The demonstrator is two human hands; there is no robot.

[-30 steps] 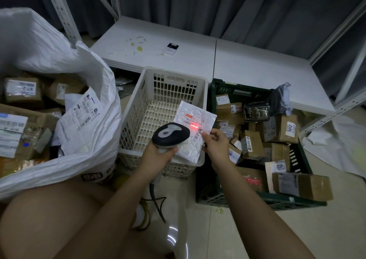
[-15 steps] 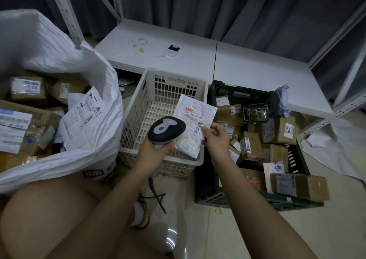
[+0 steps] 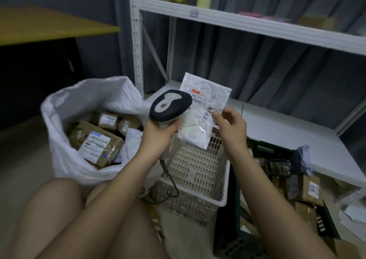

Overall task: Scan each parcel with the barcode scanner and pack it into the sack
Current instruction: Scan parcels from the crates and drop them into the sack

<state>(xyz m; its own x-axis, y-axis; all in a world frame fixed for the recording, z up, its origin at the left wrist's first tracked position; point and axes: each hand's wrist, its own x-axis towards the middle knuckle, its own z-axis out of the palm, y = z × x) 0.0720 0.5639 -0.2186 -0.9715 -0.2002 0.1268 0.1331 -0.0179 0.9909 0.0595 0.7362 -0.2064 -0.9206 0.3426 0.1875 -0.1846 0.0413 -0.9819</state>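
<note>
Left hand (image 3: 158, 131) gripping barcode scanner (image 3: 170, 106); right hand (image 3: 229, 126) pinching white parcel (image 3: 202, 116) by its edge, just right of scanner, above white basket (image 3: 198, 171). No scan light showing. Judgement: parcel going next into sack (image 3: 65, 139), left of scanner; carrying it over scanner cable, clearing sack rim; room remaining inside among boxes.

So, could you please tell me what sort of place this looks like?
Probably a parcel sorting or storage room: a white sack full of labelled cardboard parcels, a dark crate of more parcels, metal shelving, and a barcode scanner held by a bagged parcel.
</note>
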